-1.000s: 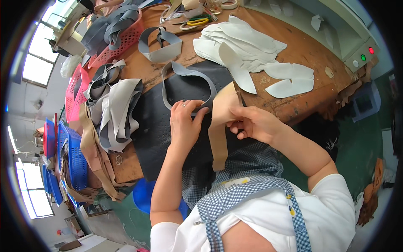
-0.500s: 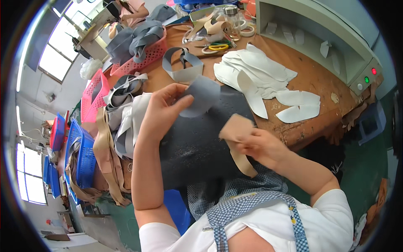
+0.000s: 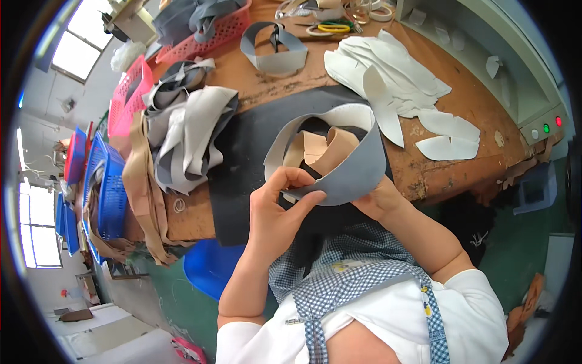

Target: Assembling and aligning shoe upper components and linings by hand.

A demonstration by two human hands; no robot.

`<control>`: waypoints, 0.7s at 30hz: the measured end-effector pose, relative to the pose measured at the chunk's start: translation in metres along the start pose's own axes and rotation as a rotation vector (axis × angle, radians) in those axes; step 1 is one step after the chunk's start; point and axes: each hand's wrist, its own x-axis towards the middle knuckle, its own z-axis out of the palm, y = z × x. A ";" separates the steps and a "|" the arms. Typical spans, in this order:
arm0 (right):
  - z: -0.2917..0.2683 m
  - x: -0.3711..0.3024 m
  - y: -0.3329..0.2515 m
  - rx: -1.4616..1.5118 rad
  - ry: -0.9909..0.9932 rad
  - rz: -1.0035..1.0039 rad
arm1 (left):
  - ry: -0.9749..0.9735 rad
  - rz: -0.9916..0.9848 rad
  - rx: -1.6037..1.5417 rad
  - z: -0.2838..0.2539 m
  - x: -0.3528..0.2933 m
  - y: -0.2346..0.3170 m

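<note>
A wide grey-blue strip with a pale inner face is bent into a loop over the black mat. My left hand pinches its near lower edge between thumb and fingers. At the loop's right side, my right hand grips the strip from beneath, its fingers largely hidden behind it. A curled beige strip shows inside the loop; what holds it there is hidden. Beyond the mat, another grey-blue loop stands on the table.
White cut pieces are heaped at the back right, near a grey machine housing with lit buttons. Grey and white strips lie left, beside hanging beige strips, a blue basket and pink baskets. Yellow-handled scissors lie behind.
The grey-blue piece has come nearer and now shows as a loop. My hands have drawn together on it. The beige strip from my right hand now appears inside the loop. My view has shifted.
</note>
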 end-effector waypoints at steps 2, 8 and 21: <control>0.003 -0.008 -0.001 0.007 0.112 0.040 | -0.031 -0.055 -0.049 0.002 -0.001 -0.005; -0.002 -0.012 -0.002 0.035 0.165 0.084 | -0.040 -0.033 -0.112 0.007 0.002 -0.016; -0.003 -0.014 -0.003 -0.029 0.190 0.069 | -0.029 -0.126 -0.156 0.014 0.006 -0.011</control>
